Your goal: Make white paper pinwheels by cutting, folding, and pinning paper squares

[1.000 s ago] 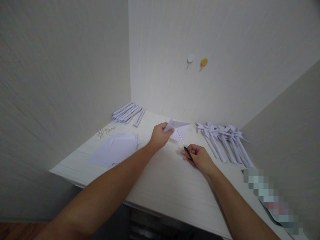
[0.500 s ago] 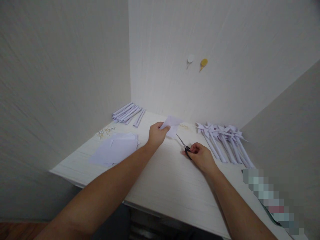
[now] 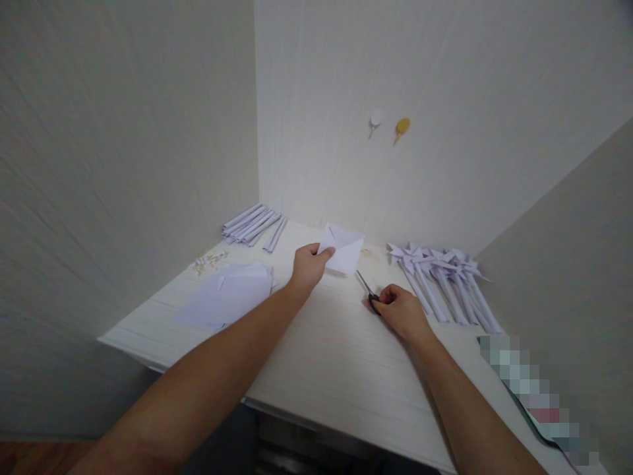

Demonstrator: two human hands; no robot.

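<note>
Here, near the far edge of the bench [image 3: 321, 356], the left hand [image 3: 306, 267] pinches a creased white paper square [image 3: 342, 252] by its corner, lifted slightly off the surface. The right hand [image 3: 401, 312] is closed around black-handled scissors [image 3: 368, 290], blades pointing toward the paper. Flat sheets [image 3: 227, 295] lie toward the left edge, folded pinwheels [image 3: 440, 277] toward the right.

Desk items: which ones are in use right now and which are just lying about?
In use: paper square in the left hand; scissors in the right hand.
Lying about: pinwheels, paper sheets, paper strips, pins, wall hooks.
</note>
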